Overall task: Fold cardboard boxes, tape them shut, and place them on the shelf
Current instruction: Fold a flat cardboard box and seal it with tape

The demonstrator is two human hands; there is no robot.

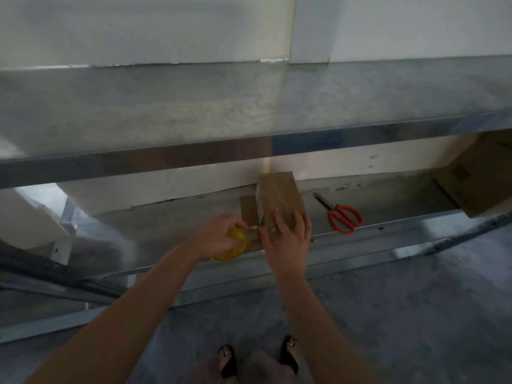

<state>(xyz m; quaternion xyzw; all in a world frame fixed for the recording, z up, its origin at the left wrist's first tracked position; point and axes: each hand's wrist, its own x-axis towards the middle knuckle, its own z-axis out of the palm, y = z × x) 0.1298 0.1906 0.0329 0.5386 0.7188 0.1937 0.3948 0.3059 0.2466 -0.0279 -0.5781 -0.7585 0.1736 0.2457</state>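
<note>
— Where does the cardboard box (279,198) sit?

— Just right of the frame's centre, on the lower shelf (166,231), with its far end near the wall. The person's right hand (288,234) lies flat on its near end, fingers straight, so that grip is apart and only pressing.

— And the other hand?

— The left hand (219,235) has its grip clamped round the yellow tape roll (234,235), just left of the box. A clear strip (253,231) seems to run from roll to box.

— How would the box handle?

— Likely light and fairly stiff, but hollow. It could slide on the smooth metal or dent under a hard press. A flat palm on top, or a hold across its long sides, looks safest.

— Anything close by?

— Orange-handled scissors (343,216) lie to the right, apart from the box. A bigger carton (482,176) stands at the right edge.
</note>
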